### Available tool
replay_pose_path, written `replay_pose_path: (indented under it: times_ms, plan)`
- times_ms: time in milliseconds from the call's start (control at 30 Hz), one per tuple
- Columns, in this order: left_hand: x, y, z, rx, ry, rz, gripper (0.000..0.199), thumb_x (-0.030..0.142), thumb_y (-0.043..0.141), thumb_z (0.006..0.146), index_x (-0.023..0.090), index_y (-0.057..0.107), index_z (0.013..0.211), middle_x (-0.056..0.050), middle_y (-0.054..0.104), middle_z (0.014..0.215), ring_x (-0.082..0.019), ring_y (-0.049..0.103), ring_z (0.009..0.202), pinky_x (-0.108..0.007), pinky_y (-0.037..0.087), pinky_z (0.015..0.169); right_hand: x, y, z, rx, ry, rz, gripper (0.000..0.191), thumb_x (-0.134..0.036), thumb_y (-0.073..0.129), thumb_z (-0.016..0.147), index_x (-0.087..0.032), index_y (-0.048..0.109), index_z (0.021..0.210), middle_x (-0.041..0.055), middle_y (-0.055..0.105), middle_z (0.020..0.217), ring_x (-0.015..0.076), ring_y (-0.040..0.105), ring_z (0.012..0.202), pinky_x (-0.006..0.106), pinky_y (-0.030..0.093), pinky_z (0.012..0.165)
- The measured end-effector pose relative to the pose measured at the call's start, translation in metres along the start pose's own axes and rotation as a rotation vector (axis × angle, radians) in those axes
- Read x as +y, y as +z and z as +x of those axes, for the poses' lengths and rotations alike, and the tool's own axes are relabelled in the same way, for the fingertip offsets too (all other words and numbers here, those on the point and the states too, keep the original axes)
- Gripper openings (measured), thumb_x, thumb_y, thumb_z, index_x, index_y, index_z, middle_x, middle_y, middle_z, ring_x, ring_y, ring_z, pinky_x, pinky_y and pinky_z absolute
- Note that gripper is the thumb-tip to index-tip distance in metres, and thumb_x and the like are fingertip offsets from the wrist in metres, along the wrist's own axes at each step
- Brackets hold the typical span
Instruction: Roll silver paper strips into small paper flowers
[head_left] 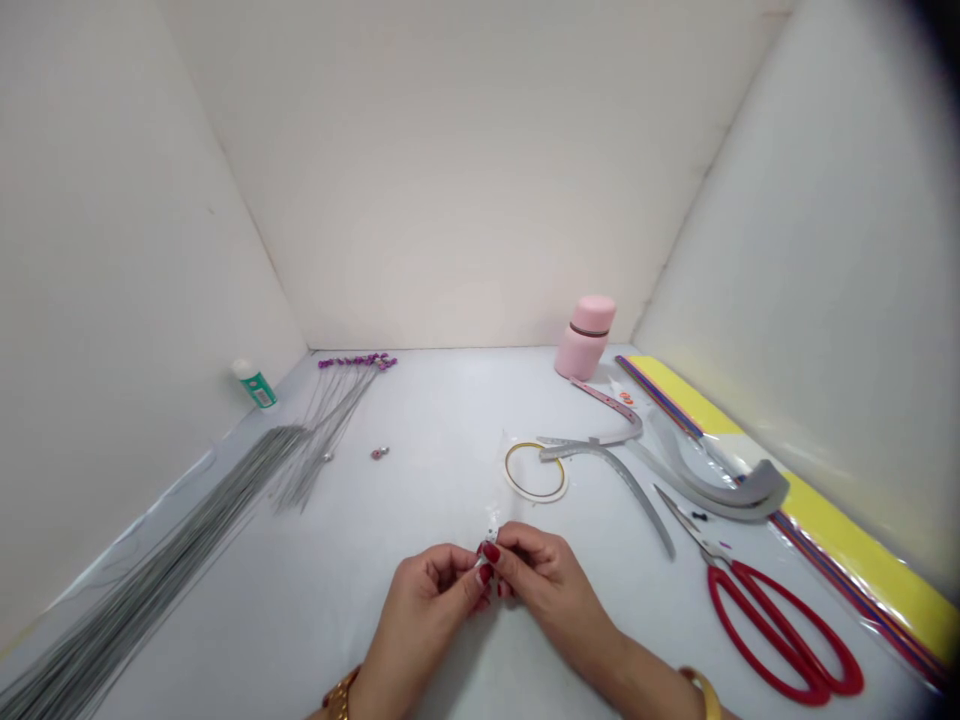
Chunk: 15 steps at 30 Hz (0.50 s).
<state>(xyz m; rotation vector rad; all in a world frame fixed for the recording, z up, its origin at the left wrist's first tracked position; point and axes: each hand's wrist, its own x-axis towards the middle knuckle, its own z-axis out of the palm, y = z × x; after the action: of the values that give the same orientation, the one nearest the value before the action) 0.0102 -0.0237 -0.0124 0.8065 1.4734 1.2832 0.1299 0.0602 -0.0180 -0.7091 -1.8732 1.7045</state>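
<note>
Pinching a small pale strip [492,535] at lower centre of the frame, the left hand [431,595] and right hand [553,583] meet at the fingertips. Fine fingerwork seems underway; the next move likely calls for a steady pinch.

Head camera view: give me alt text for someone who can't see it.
A person's left hand and right hand pinch a small whitish piece at lower centre, over a pale table. Red-handled metal scissors lie to the right, a pink cylindrical bottle stands behind, and a long bundle of thin grey wires lies to the left.
</note>
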Motion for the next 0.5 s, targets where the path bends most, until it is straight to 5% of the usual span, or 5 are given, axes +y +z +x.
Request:
replay_pose_path:
  times_ms: [167,367,500]
  plan:
    - [-0.0005,-0.002,-0.0007,-0.027,0.057,0.125,0.021,0.029,0.059,0.074,0.011,0.062,0.064,-0.001,0.059,0.056,-0.011,0.048,0.054,-0.021,0.036,0.052,-0.0012,-0.0006,0.0002,0.007,-0.03,-0.03,0.028,-0.028,0.052,0.083,-0.015,0.054,0.058,-0.0029,0.047,0.057,0.0094,0.045,0.055,0.021,0.035,0.053]
    - [0.0024,-0.0006,0.003,-0.14,-0.051,-0.108,0.027,0.034,0.057,0.077,0.009,0.065,0.074,-0.006,0.064,0.066,-0.012,0.055,0.059,-0.023,0.041,0.058,0.0009,-0.001,0.0023,0.034,0.085,0.11,0.025,-0.032,0.055,0.081,-0.015,0.052,0.063,-0.0045,0.046,0.052,0.0081,0.042,0.049,0.02,0.033,0.048]
    - [0.0001,-0.0008,0.0038,-0.059,-0.076,-0.162,0.024,0.032,0.059,0.075,0.009,0.065,0.071,-0.005,0.065,0.064,-0.011,0.055,0.056,-0.022,0.042,0.057,0.0017,-0.0016,0.0041,0.045,0.114,0.148,0.025,-0.036,0.053,0.081,-0.015,0.053,0.068,-0.0042,0.048,0.054,0.0072,0.042,0.048,0.019,0.032,0.047]
